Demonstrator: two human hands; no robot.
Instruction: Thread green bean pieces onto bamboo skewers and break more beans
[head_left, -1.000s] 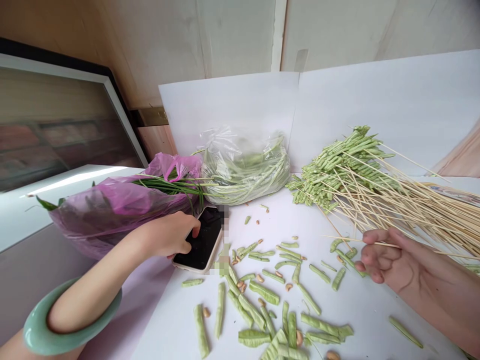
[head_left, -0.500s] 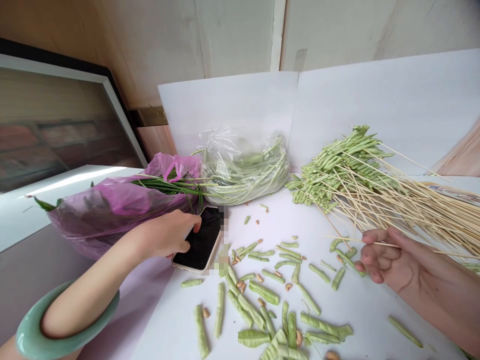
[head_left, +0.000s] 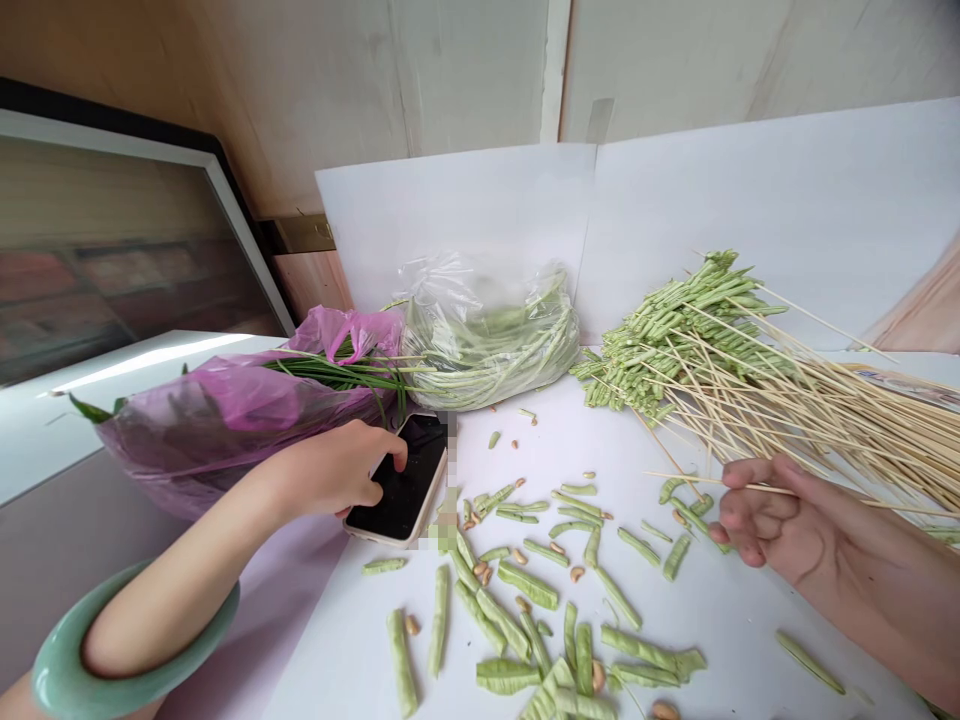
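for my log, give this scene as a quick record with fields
left hand: at the phone, fingers over its dark screen
right hand: holding a thin stick, palm turned up
wrist: green bangle, left arm
surface: green bean pieces and brown seeds, scattered
back left: purple bag, green leaves inside
back middle: clear bag, long beans inside
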